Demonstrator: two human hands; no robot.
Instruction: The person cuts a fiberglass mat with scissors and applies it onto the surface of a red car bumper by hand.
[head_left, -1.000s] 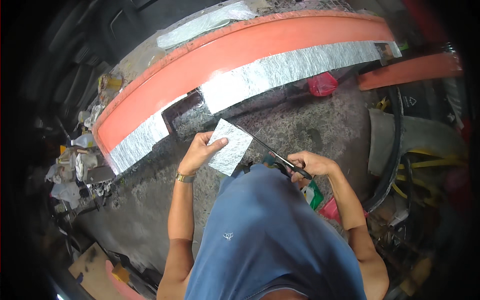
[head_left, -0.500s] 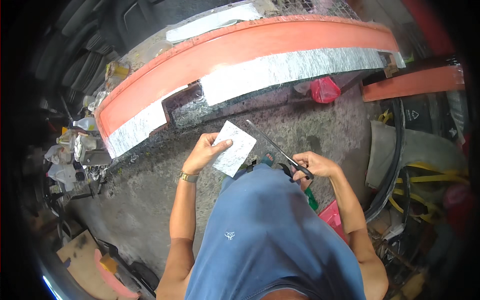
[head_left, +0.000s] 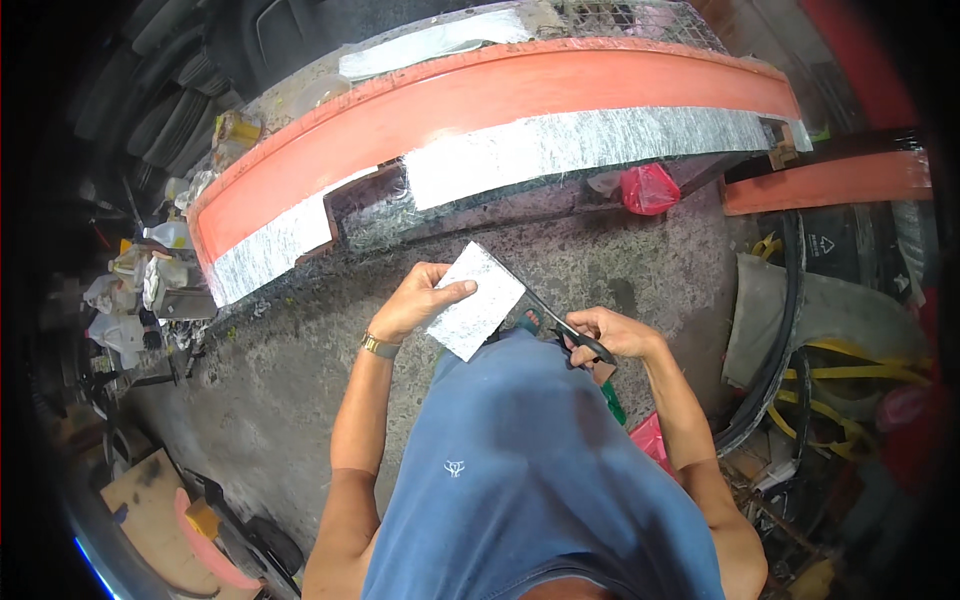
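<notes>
A small four-sided piece of white fibreglass mat [head_left: 478, 318] is pinched in my left hand [head_left: 412, 303], thumb on top. In my right hand [head_left: 615, 335] is a pair of long scissors [head_left: 543, 305] with black handles. Their blades lie along the mat's upper right edge; whether they are spread there I cannot tell. Beyond my hands stretches a long, curved orange panel [head_left: 500, 95]. A wide strip of white mat [head_left: 600, 145] covers its lower right part, and a shorter mat strip [head_left: 268, 258] its lower left. Between them is a dark rectangular notch [head_left: 370, 205].
A red plastic bag [head_left: 650, 190] hangs beneath the panel. At right are another orange piece [head_left: 825, 183], a black curved strip [head_left: 775, 375] and yellow straps [head_left: 850, 372]. Bottles and a plastic container [head_left: 168, 235] crowd the left. A tan board [head_left: 155, 515] lies lower left.
The scissors have moved left, from apart from the mat to against its upper right edge. My left hand and the mat have shifted slightly right.
</notes>
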